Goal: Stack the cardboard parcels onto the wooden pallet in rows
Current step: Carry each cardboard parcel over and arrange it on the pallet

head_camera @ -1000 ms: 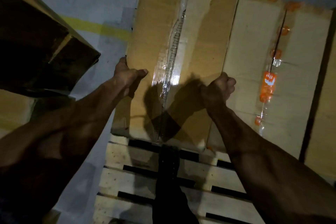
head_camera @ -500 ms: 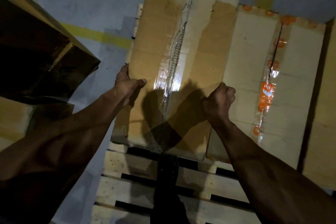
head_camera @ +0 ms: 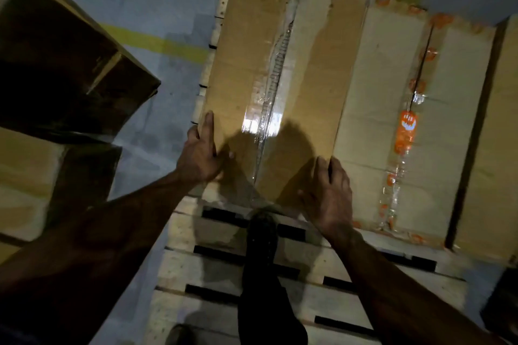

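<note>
Both hands on the clear-taped parcel (head_camera: 283, 87) at the pallet's (head_camera: 213, 269) left end: left hand (head_camera: 200, 155) clasps its left edge, right hand (head_camera: 328, 199) lies flat, fingers straight, at the near right corner. Advised: press it flush against the orange-taped parcel (head_camera: 403, 131), edges aligned.

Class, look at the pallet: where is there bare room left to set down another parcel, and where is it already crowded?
Bare slats of the wooden pallet lie free in front of the clear-taped parcel and the orange-taped parcel, though a dark-trousered leg stands there. The far row is crowded: parcels sit side by side, both hands on the clear-taped one.
</note>
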Motion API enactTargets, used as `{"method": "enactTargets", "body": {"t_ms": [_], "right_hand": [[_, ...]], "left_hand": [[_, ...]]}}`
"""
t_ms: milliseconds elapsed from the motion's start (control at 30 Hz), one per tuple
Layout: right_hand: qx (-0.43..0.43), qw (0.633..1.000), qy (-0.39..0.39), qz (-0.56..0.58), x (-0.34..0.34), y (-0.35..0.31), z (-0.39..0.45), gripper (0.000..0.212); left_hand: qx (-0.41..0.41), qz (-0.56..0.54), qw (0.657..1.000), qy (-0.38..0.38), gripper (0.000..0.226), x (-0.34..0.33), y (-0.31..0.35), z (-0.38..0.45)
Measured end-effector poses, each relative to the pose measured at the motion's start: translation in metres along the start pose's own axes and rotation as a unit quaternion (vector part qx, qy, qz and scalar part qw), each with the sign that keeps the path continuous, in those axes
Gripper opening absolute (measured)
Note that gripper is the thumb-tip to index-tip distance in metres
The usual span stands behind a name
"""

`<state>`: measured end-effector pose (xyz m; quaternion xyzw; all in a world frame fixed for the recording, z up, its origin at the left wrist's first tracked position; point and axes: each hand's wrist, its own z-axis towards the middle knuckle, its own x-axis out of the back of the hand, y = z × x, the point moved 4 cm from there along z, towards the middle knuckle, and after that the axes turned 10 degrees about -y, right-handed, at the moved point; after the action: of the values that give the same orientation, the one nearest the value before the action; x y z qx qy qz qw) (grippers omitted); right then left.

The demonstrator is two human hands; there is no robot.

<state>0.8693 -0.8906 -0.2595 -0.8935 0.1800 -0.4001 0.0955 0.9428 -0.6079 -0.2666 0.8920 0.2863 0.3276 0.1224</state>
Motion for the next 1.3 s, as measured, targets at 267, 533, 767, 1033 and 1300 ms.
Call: {"method": "enactTargets", "body": {"t_ms": [267, 533, 767, 1033, 1300], "right_hand": [[-0.03, 0.991, -0.074, -0.109, -0.024, 0.008, -0.033, 0.113], [-0.026, 0.989, -0.045, -0.137, -0.035, 0.006, -0.035, 0.097], [-0.032, 0.988, -0.033, -0.15, -0.041, 0.006, -0.035, 0.096], [-0.044, 0.989, -0.063, -0.129, -0.028, -0.007, -0.041, 0.109], [-0.031, 0.996, -0.068, -0.04, -0.027, -0.063, -0.087, 0.054]], "left_hand": [[0.007, 0.09, 0.993, -0.073, 0.131, -0.043, -0.054, -0.057], [-0.031, 0.083, 0.996, -0.023, 0.116, -0.047, -0.055, -0.058], [-0.022, 0.114, 0.993, -0.011, 0.115, -0.053, -0.057, -0.054], [0.04, 0.154, 0.986, -0.042, 0.108, -0.05, -0.046, -0.059], [-0.012, 0.139, 0.99, -0.014, 0.042, -0.027, -0.044, -0.112]]}}
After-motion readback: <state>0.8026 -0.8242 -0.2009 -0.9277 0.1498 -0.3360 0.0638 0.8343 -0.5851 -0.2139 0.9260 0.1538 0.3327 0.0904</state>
